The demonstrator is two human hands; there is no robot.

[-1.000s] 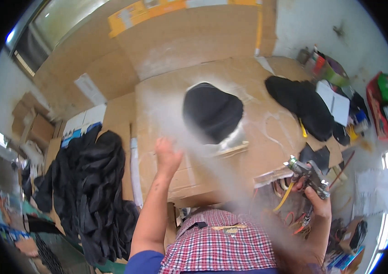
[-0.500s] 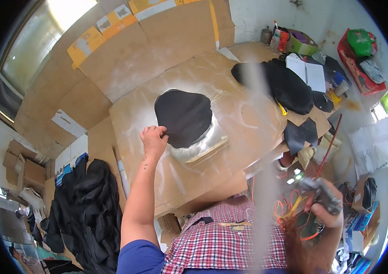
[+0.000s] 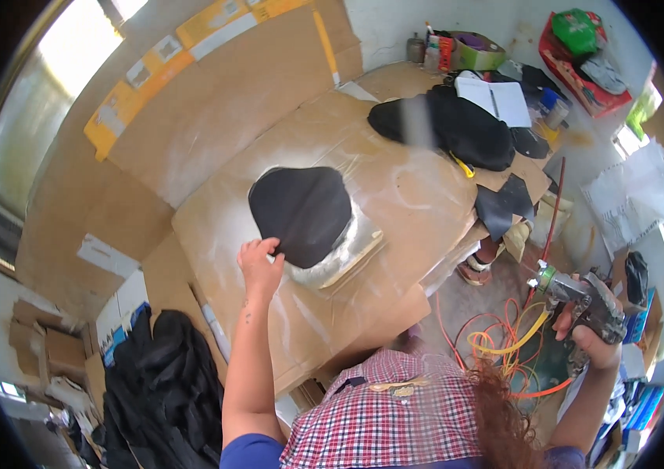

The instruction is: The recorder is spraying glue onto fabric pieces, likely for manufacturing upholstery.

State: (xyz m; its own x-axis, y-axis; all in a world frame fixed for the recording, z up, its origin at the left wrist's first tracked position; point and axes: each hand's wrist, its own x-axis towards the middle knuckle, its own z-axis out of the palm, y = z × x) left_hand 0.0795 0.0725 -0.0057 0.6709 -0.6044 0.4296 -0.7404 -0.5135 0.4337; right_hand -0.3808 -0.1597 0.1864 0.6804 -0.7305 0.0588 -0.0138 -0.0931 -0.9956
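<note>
A rounded black fabric piece [image 3: 302, 215] lies on a shiny silvery pad [image 3: 348, 250] on the cardboard-covered table. At its lower left edge, my left hand [image 3: 260, 266] pinches the rim between thumb and fingers. Away to the right, beyond the table's edge, my right hand [image 3: 594, 336] is wrapped round a spray gun [image 3: 574, 293], dark and crusted, with a green ring near its nozzle. The gun points left and up, and an orange hose runs by my wrist.
Cardboard panels [image 3: 223, 102] stand behind the table. Black fabric pieces [image 3: 449, 129], an open notebook [image 3: 496, 98] and a yellow cutter [image 3: 463, 164] lie at the back right. Coiled hoses [image 3: 504, 344] cover the floor at right. A black fabric heap [image 3: 164, 391] hangs at left.
My right hand has swung the spray gun outward to the right. My left hand stays at the black piece's edge. The whole view has shifted a little.
</note>
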